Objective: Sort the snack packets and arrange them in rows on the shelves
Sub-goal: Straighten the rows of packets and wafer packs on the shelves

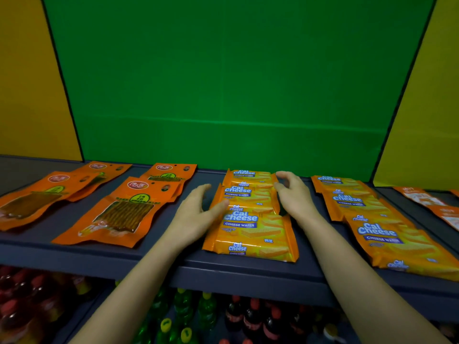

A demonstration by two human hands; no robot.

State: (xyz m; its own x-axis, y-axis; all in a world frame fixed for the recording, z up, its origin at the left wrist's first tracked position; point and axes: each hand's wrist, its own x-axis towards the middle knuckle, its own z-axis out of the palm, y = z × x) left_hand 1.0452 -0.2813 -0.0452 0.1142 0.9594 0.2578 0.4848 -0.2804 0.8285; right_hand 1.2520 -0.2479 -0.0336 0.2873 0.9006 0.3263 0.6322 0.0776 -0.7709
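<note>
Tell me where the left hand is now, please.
In the head view, the left hand rests on the shelf at the left edge of the middle row of Cal Cheese packets, right of the orange window packets.

A dark blue-grey shelf point(159, 254) carries snack packets lying flat in front-to-back rows: orange pouches with clear windows point(124, 209) in two overlapping rows at left, Cal Cheese wafer packs point(250, 232) overlapping in a row at centre, a second wafer row point(380, 227) to the right (its nearest pack reaching the shelf's front edge), and orange-and-white packets point(432, 202) at far right.
</note>
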